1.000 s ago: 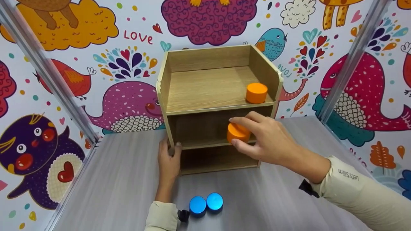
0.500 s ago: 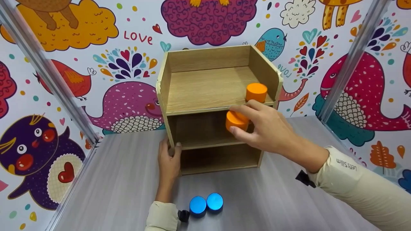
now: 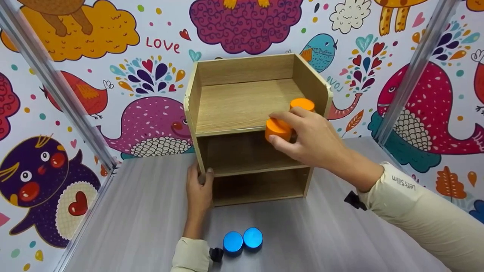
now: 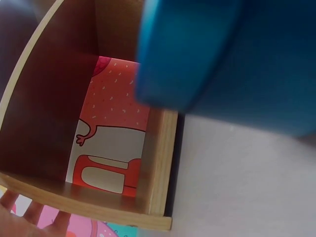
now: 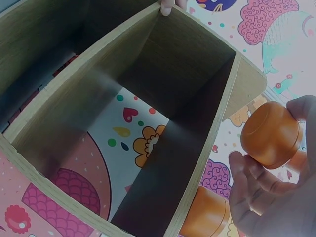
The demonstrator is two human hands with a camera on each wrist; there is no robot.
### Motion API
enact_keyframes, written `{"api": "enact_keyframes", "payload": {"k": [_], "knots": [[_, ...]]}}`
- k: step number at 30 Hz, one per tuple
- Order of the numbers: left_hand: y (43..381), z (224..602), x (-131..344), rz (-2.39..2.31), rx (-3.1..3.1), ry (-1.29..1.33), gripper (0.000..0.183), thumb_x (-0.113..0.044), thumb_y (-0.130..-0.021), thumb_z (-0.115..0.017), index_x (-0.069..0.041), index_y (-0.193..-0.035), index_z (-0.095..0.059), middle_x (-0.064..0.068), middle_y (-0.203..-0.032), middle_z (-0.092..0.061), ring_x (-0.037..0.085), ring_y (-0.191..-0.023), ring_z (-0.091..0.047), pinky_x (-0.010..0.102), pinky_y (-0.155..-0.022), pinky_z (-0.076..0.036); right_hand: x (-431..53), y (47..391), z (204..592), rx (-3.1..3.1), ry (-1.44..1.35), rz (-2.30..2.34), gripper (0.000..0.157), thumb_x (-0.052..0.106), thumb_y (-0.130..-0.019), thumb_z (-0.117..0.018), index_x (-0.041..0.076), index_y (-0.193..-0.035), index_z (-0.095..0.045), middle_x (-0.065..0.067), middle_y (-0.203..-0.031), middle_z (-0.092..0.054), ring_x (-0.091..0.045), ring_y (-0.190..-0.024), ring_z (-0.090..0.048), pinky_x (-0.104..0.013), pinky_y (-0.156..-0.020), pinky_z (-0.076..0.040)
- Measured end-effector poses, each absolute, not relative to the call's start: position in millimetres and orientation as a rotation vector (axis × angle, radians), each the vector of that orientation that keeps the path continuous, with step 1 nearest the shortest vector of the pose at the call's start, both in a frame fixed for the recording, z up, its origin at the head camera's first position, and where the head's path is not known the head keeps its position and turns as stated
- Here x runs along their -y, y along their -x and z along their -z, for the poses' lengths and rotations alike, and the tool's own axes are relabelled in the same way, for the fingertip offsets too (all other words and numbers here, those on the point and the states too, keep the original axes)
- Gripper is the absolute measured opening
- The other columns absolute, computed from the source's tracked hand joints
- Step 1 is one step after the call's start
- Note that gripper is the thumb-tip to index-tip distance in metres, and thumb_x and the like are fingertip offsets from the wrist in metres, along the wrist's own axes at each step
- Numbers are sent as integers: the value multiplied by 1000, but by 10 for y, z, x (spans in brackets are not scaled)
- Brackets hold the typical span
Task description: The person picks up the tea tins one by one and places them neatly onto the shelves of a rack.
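My right hand (image 3: pixel 312 141) pinches an orange round jar (image 3: pixel 277 130) between thumb and fingers, at the front edge of the top tier of a small wooden shelf (image 3: pixel 234 107). Behind it, a second orange jar (image 3: pixel 302 104) stands at the right end of that tier, partly covered by the hand. In the right wrist view, the held jar (image 5: pixel 270 134) is tilted and apart from the wood. My left hand (image 3: pixel 199 190) grips the shelf's left side panel, thumb at its front edge. Two blue round jars (image 3: pixel 233 241) stand side by side on the table, near the left wrist.
Below the top tier, the shelf has two open compartments (image 3: pixel 242 153), with printed wall seen through the back in the wrist views. The grey table (image 3: pixel 147 211) runs around it. Patterned walls (image 3: pixel 151 19) with metal corner posts (image 3: pixel 56 79) enclose the table at back and sides.
My right hand has raised the orange jar from in front of the middle compartment to the top tier's front edge. The left hand, shelf and blue jars have stayed in place.
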State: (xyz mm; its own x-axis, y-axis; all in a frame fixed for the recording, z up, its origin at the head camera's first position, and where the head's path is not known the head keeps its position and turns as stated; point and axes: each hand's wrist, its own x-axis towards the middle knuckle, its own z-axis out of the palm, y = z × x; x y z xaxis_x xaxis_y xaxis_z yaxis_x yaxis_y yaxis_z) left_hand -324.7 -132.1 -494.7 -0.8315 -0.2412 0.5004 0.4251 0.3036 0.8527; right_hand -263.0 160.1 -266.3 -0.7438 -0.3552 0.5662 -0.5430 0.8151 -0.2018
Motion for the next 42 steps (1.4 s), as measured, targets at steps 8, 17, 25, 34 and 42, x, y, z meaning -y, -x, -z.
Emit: {"api": "enact_keyframes", "payload": {"k": [8,17,25,34,42], "knots": [[3231,4945,1322,1604,2024,171,47,-20,-102,-61,-7,-146,-50,12,-132,-56,25,-125,-55,53,-101,-49,-1595,2698,2642,2480,-638,-505,48,51,-93,-68,26,-133,-67,-2,-105,-64,-20,-89,-56,-37,-75,-47],[3232,4942,1320,1596,2024,168,47,-19,-102,-60,-8,-146,-50,12,-132,-57,26,-124,-56,54,-100,-49,-1533,2770,2551,2477,-601,-510,48,52,-92,-67,27,-133,-67,-3,-111,-66,-21,-91,-58,-38,-76,-47],[3228,4932,1314,1620,2013,156,47,-18,-102,-61,-8,-147,-50,12,-134,-56,26,-125,-57,53,-101,-50,-1469,2854,2423,2532,-560,-503,51,53,-92,-66,26,-135,-66,-5,-116,-66,-23,-94,-58,-38,-77,-51],[3210,4927,1297,1611,2022,156,45,-22,-103,-60,-12,-146,-52,8,-131,-56,24,-125,-57,54,-99,-51,-1440,2951,2400,2570,-533,-488,50,51,-93,-64,23,-134,-66,-6,-112,-65,-24,-93,-56,-39,-76,-48],[3195,4925,1285,1647,2012,143,44,-19,-103,-61,-11,-145,-52,11,-133,-55,29,-128,-56,60,-100,-48,-1403,3037,2402,2605,-488,-489,51,50,-93,-64,20,-134,-65,-9,-110,-63,-26,-92,-56,-38,-76,-46]]}}
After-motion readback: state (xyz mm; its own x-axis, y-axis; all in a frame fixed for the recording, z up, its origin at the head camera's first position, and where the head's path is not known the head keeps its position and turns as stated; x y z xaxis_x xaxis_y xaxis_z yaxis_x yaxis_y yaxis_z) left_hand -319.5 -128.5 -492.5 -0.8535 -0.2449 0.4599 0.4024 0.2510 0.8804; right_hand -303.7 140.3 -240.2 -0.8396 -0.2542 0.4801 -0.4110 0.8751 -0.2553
